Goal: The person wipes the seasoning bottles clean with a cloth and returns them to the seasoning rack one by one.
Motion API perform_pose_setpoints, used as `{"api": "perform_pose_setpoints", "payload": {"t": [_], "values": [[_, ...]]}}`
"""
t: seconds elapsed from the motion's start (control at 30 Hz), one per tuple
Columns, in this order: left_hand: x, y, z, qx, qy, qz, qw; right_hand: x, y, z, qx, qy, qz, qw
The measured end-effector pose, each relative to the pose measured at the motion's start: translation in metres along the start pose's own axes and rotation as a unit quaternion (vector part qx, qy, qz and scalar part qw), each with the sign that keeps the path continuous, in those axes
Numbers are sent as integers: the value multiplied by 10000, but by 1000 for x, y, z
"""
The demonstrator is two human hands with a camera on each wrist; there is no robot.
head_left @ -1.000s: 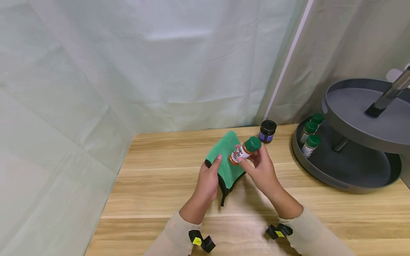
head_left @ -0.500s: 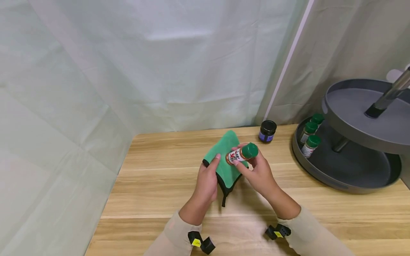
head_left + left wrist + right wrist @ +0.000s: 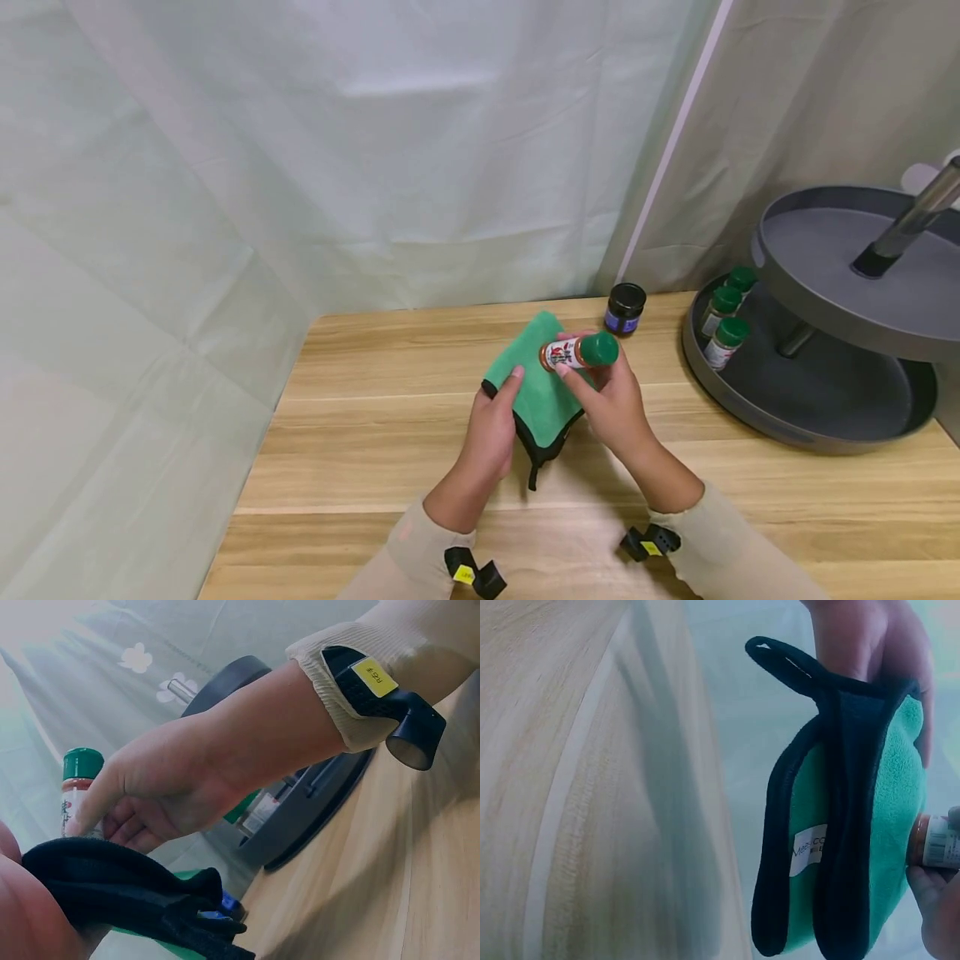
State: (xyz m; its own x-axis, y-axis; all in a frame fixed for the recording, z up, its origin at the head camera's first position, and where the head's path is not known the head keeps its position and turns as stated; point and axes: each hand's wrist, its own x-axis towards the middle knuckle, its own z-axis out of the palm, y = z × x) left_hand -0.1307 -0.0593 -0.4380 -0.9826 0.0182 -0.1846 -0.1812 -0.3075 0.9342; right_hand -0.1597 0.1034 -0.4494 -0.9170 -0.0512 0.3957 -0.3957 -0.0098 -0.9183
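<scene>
My left hand [image 3: 491,425] grips a folded green cloth [image 3: 536,408] with black edging and a hanging loop, thumb on top. In my right hand [image 3: 618,400] is a spice bottle [image 3: 564,353] with a green cap, a white label and reddish contents. It lies tilted over the cloth, cap toward the right. From the right wrist view, the base of the spice bottle [image 3: 939,841] is right at the face of the cloth [image 3: 896,795], and the cloth's folded layers and white tag show. The left wrist view shows the green cap [image 3: 82,763] above my right fingers.
A black-lidded jar [image 3: 626,308] stands at the back edge of the wooden table [image 3: 360,433]. At right is a grey two-tier round rack [image 3: 810,442]; several green-capped bottles [image 3: 726,342] stand on its lower tier. Pale curtains [image 3: 450,167] hang behind.
The spice bottle has turned from a steep tilt to nearly level. It dipped left, then moved back right with my right hand. The cloth and left hand have shifted slightly right.
</scene>
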Motion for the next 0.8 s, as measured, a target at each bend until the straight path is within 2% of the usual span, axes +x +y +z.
{"api": "perform_pose_setpoints", "payload": {"t": [0.23, 0.37, 0.57, 0.8], "values": [[-1, -2, 0, 56, -45, 1, 10000, -3, -3, 0, 18, 102, 461, 9989], [0, -2, 0, 1, -30, 59, 10000, -5, -5, 2, 33, -3, 627, 9980], [1, 0, -2, -142, 60, 189, 9997, -7, -7, 4, -113, -378, 317, 9987], [2, 3, -4, -211, 158, 267, 9993, -6, -6, 3, -712, -417, -22, 9966]]}}
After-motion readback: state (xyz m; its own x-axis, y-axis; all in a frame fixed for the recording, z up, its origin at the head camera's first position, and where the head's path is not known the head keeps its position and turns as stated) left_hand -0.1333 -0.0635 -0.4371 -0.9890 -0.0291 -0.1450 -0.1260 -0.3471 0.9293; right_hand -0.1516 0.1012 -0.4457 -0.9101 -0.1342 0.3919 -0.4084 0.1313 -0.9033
